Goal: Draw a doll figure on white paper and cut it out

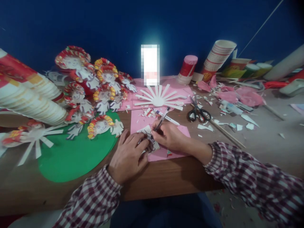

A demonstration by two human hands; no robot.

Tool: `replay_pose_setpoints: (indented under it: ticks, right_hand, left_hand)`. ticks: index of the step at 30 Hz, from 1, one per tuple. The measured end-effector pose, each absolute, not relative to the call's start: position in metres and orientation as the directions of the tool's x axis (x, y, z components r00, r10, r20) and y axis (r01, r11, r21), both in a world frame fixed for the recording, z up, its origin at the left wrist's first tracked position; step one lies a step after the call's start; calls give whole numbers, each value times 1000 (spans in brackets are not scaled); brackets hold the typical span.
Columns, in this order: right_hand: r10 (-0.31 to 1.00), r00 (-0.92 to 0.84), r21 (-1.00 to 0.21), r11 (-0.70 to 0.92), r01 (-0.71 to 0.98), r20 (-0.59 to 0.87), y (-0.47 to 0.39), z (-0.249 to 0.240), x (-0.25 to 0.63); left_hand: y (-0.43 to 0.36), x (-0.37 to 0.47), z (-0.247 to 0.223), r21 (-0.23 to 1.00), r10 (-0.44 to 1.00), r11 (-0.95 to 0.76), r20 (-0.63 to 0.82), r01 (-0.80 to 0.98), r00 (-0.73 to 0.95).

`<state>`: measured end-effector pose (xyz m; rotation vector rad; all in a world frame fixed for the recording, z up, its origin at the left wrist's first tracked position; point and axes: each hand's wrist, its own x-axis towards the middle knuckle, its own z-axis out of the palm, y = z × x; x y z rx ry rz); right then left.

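Observation:
My right hand (167,134) is closed around a pen (162,118), its lower end at a small piece of white paper (155,145). Dark lines show on that paper, though my fingers cover part of it. My left hand (131,150) lies over the paper's left side, its fingers curled and holding it against the pink paper sheet (155,156). Just beyond my hands is a capped white marker (172,119). Farther back, a white paper cup cut into spread strips (158,101) lies on more pink paper.
Black scissors (199,114) and a wooden stick (228,134) lie to the right among paper scraps. At left are stacked paper cups (35,104), a green paper oval (78,161) and several decorated paper figures (102,126). More stacked cups (217,58) stand against the blue wall.

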<state>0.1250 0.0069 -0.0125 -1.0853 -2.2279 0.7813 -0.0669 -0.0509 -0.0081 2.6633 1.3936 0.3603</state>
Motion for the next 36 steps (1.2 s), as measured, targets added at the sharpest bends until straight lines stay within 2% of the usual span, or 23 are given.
replay_pose_setpoints:
  ticks: [7, 15, 26, 36]
  right_hand:
    - [816, -539, -688, 513, 513, 208, 7, -14, 125]
    - [845, -494, -751, 459, 474, 205, 7, -9, 123]
    - [828, -524, -696, 497, 519, 200, 7, -13, 124]
    - [831, -526, -706, 484, 518, 183, 7, -11, 124]
  left_hand:
    - [-51, -67, -9, 212, 821, -571, 160, 793, 549]
    - [-51, -68, -9, 202, 818, -575, 148, 793, 556]
    - [-51, -67, -8, 204, 823, -568, 141, 797, 550]
    - [-52, -66, -7, 209, 824, -566, 147, 797, 547]
